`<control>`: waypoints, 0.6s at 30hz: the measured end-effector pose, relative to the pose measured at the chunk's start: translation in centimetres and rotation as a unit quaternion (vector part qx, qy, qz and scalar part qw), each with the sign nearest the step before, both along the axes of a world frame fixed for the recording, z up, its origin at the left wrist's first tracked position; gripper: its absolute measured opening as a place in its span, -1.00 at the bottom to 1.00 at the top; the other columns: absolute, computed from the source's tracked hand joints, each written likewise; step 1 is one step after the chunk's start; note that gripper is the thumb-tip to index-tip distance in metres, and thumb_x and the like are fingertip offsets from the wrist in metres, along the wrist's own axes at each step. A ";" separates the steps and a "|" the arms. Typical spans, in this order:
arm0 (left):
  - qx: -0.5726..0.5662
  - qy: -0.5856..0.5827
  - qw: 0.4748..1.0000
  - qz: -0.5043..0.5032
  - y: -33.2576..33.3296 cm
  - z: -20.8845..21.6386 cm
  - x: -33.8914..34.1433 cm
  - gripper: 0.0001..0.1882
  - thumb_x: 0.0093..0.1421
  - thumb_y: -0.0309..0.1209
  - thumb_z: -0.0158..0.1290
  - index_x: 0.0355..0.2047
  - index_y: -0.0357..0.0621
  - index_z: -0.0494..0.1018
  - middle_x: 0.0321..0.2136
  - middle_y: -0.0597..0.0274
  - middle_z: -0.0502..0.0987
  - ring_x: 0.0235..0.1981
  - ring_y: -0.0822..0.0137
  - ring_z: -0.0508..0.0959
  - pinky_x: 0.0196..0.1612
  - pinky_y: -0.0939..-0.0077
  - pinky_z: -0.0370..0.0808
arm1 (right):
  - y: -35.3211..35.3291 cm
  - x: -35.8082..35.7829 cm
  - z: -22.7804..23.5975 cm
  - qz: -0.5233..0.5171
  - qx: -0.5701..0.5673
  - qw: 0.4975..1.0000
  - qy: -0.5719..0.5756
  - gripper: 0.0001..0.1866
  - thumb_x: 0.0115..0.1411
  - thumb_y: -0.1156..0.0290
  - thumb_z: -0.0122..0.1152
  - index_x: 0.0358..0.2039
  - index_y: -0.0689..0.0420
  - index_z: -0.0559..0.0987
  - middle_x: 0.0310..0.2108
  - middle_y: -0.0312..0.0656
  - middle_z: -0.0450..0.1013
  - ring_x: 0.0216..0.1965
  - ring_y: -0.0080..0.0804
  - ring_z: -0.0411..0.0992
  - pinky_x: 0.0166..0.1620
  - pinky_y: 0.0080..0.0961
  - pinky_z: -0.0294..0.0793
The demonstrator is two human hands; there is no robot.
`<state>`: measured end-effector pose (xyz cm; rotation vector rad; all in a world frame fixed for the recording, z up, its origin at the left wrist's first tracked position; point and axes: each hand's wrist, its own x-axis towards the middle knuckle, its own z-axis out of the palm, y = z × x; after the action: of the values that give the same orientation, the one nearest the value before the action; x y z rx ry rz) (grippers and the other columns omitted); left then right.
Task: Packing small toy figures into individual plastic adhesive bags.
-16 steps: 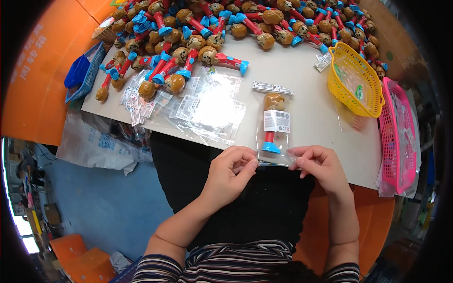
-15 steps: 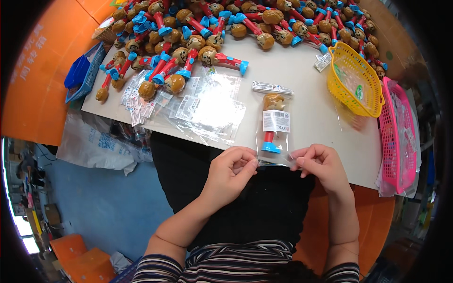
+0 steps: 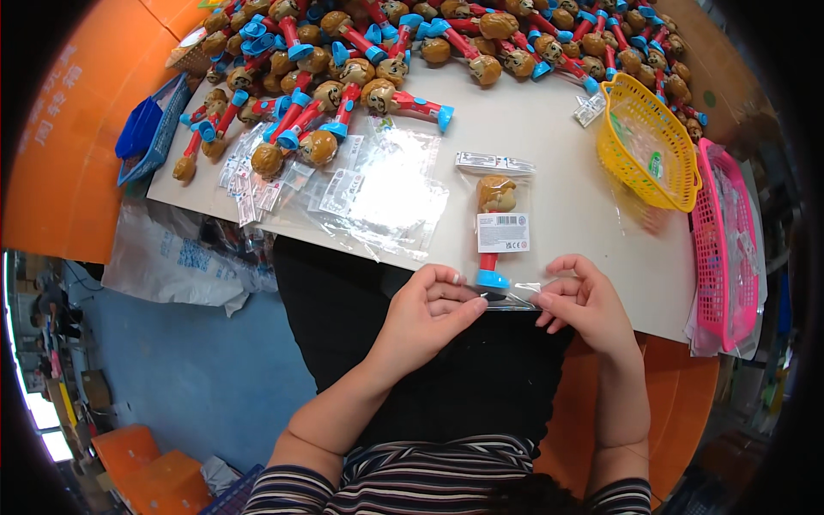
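Note:
A clear plastic bag lies at the table's near edge with a toy figure inside it. The figure has a brown head, a red stem and a blue foot pointing toward me; a white printed label covers its middle. At the bag's near end, the thumb and fingers of my left hand are closed on the left corner of the edge. My right hand pinches the opposite corner, its other fingers loosely curled. A folded printed strip sits across the bag's far end.
Many similar toy figures are heaped along the far side. Flat clear bags and small printed slips lie at left. A blue basket stands on the left; yellow and pink baskets stand on the right.
The toy figure has shifted slightly toward me, its blue foot now nearer the bag's near edge. My left fingers have moved right along that edge, and the right fingers have spread a little.

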<state>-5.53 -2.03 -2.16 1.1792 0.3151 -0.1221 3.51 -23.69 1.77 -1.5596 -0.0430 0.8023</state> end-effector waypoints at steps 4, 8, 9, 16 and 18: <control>0.009 -0.014 1.000 0.004 -0.3 -1.0 0.2 -0.72 0.20 -0.58 0.11 -0.15 -0.28 0.26 -0.37 0.13 0.55 -0.32 0.44 0.61 -0.28 0.66 0.56 | 0.0 -0.1 -1.4 0.007 -0.006 1.000 -0.020 -0.65 0.15 0.56 0.24 -0.07 0.25 0.36 -0.45 -0.21 0.53 -0.49 -0.54 0.52 -0.45 -0.72 0.49; 0.002 0.006 0.999 -0.051 0.3 -0.3 -0.5 -0.73 0.19 -0.59 0.10 -0.15 -0.26 0.26 -0.41 0.14 0.56 -0.33 0.43 0.61 -0.26 0.65 0.56 | -0.6 -0.1 -1.7 0.017 -0.015 1.000 -0.010 -0.62 0.16 0.60 0.19 -0.02 0.23 0.32 -0.40 -0.16 0.54 -0.43 -0.52 0.54 -0.40 -0.69 0.52; -0.019 0.007 0.996 -0.090 0.5 0.0 -0.7 -0.72 0.19 -0.60 0.10 -0.15 -0.25 0.25 -0.42 0.15 0.56 -0.33 0.43 0.61 -0.25 0.64 0.56 | -0.8 -0.6 -1.5 -0.013 0.007 1.000 -0.001 -0.55 0.15 0.62 0.19 0.03 0.23 0.29 -0.36 -0.13 0.54 -0.38 -0.49 0.54 -0.35 -0.67 0.53; 0.054 -0.081 0.987 -0.132 -1.1 0.0 -2.4 -0.69 0.17 -0.57 0.15 -0.16 -0.21 0.25 -0.37 0.28 0.52 -0.27 0.55 0.56 -0.22 0.72 0.49 | 2.3 -5.2 -1.6 -0.102 0.083 0.989 -0.068 -0.29 0.08 0.67 0.21 0.22 0.21 0.15 -0.22 -0.07 0.51 -0.22 -0.38 0.52 -0.15 -0.56 0.53; 0.023 -0.049 0.993 -0.105 -0.4 -0.2 -2.4 -0.68 0.18 -0.59 0.13 -0.14 -0.21 0.24 -0.33 0.21 0.54 -0.24 0.48 0.57 -0.19 0.65 0.50 | 2.5 -4.9 -1.7 -0.109 0.092 0.988 -0.054 -0.30 0.08 0.66 0.21 0.21 0.22 0.16 -0.23 -0.07 0.52 -0.23 -0.39 0.52 -0.15 -0.57 0.52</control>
<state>-7.91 -2.41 -2.39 1.2582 0.1075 -0.2408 -1.40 -21.23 0.12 -1.4024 -0.0239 0.5261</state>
